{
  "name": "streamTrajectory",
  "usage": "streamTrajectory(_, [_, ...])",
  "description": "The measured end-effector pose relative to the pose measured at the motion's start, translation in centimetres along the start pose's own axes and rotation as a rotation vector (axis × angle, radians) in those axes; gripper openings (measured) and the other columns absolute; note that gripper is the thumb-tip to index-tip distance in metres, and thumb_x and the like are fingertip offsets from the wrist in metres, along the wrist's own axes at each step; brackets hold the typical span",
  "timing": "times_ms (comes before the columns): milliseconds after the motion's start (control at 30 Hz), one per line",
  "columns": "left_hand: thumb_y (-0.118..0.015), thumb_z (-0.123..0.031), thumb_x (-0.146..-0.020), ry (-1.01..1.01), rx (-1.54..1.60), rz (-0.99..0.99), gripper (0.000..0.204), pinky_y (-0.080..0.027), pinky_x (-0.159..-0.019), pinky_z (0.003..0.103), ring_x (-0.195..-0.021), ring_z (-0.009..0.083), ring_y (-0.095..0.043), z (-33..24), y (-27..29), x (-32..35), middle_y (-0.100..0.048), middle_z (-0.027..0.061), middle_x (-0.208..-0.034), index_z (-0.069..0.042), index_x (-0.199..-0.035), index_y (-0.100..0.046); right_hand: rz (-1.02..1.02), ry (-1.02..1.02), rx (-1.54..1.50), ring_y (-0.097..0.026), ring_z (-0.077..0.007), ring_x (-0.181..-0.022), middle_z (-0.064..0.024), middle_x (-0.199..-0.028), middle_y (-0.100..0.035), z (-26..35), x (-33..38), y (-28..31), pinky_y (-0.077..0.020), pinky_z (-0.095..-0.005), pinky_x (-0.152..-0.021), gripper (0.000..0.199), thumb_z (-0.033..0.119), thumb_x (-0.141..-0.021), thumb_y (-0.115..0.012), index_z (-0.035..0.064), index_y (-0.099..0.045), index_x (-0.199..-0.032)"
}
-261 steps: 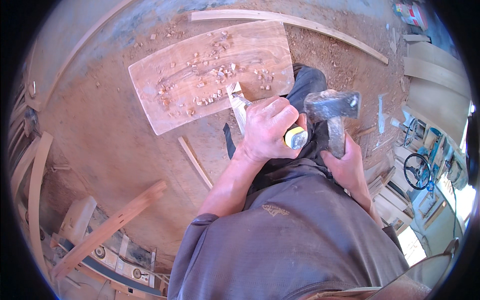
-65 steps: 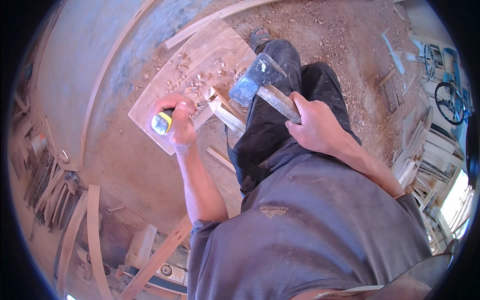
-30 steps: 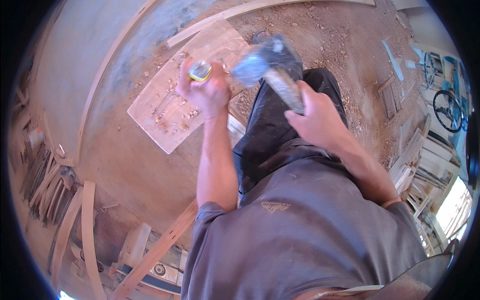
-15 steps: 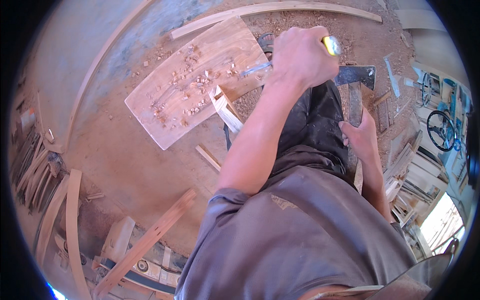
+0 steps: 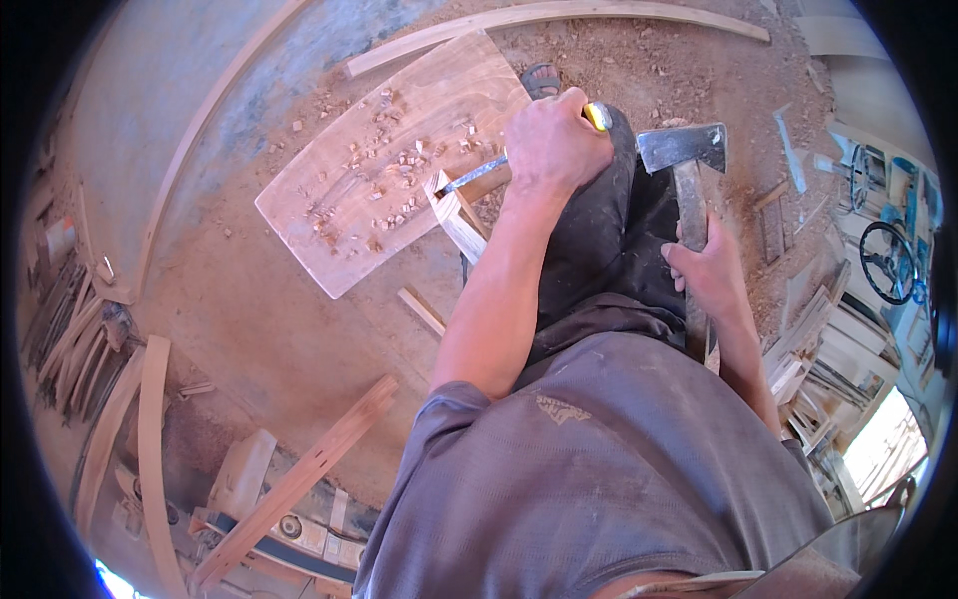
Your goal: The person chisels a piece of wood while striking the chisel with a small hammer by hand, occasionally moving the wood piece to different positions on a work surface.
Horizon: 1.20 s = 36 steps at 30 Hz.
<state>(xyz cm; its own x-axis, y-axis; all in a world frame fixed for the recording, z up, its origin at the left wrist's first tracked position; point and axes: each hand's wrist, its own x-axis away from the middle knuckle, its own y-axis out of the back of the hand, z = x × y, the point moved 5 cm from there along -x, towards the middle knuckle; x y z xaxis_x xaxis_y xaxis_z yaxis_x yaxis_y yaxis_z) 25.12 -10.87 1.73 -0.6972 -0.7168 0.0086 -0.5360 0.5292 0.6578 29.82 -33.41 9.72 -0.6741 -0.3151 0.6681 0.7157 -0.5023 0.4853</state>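
My left hand [image 5: 561, 145] is closed round a chisel [image 5: 475, 175] with a yellow handle end. The blade runs out to the left, its tip at a dark notch in the end of a pale wooden piece [image 5: 461, 226]. Part of that piece is hidden behind my left forearm. In my right hand [image 5: 706, 265], fingers wrapped round the wooden handle, is a hatchet [image 5: 683, 149]. Its dark metal head stands above my thigh, to the right of my left hand. Wood chips lie over a broad curved board [image 5: 329, 240] under the notched end.
A long timber [image 5: 559, 14] lies along the far side. At lower left, a reddish beam [image 5: 299, 484] slants near a curved plank [image 5: 153, 439]. A short stick [image 5: 422, 311] lies on the dusty floor. A black steering wheel [image 5: 886, 262] stands among clutter at right.
My left hand has moved left and down, bringing the chisel tip to the notch. The hatchet head has shifted slightly left with my right hand.
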Motion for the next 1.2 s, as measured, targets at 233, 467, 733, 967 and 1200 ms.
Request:
streamTrajectory(233, [-0.067, -0.016, -0.071, -0.017, 0.114, -0.179, 0.008, -0.052, -0.059, 0.048, -0.064, 0.0393, -0.067, -0.5, 0.5, -0.9, -0.066, 0.0175, -0.064, -0.01, -0.068, -0.063, -0.113, 0.088, -0.179, -0.055, -0.0101, -0.052, -0.0036, -0.071, -0.058, 2.0, -2.0, 1.6, -0.0448, -0.0267, -0.046, 0.025, 0.007, -0.082, -0.073, 0.0015, -0.055, -0.098])
streamTrajectory(467, [-0.067, -0.014, -0.069, -0.129, 0.055, -0.136, 0.01, -0.054, -0.059, 0.046, -0.065, 0.0368, -0.069, -2.6, 0.1, -0.5, -0.067, 0.0185, -0.068, -0.007, -0.068, -0.061, -0.196, 0.262, -0.347, -0.055, -0.0116, -0.052, -0.0041, -0.07, -0.057, 6.8, -3.7, 3.3, -0.0439, -0.0262, -0.047, 0.021, 0.004, -0.085, -0.073, 0.0022, -0.055, -0.096])
streamTrajectory(733, [-0.065, -0.013, -0.07, -0.076, 0.056, -0.122, 0.007, -0.054, -0.06, 0.048, -0.066, 0.039, -0.068, -2.1, -0.3, -1.5, -0.067, 0.0187, -0.069, -0.007, -0.07, -0.063, -0.123, 0.181, -0.31, -0.056, -0.0113, -0.053, -0.0034, -0.072, -0.057, 5.4, -4.1, 1.7, -0.0447, -0.0267, -0.046, 0.023, 0.004, -0.084, -0.073, 0.0026, -0.054, -0.097])
streamTrajectory(967, [-0.066, -0.015, -0.07, -0.024, -0.03, -0.076, 0.007, -0.054, -0.06, 0.048, -0.067, 0.0382, -0.07, 0.0, -1.3, -1.4, -0.068, 0.0183, -0.07, -0.008, -0.071, -0.064, -0.114, 0.141, -0.323, -0.055, -0.0108, -0.054, -0.0033, -0.071, -0.057, 3.9, -4.3, 1.6, -0.0448, -0.0266, -0.046, 0.024, 0.004, -0.083, -0.073, 0.0027, -0.054, -0.097])
streamTrajectory(1200, [-0.064, -0.016, -0.074, -0.027, -0.023, -0.005, 0.01, -0.054, -0.063, 0.049, -0.07, 0.0391, -0.07, -0.5, -1.4, -1.7, -0.07, 0.019, -0.072, -0.006, -0.073, -0.065, -0.157, 0.176, -0.326, -0.054, -0.0119, -0.051, -0.0041, -0.069, -0.056, 4.6, -5.1, 2.9, -0.043, -0.0265, -0.047, 0.024, 0.005, -0.085, -0.074, 0.0024, -0.054, -0.099])
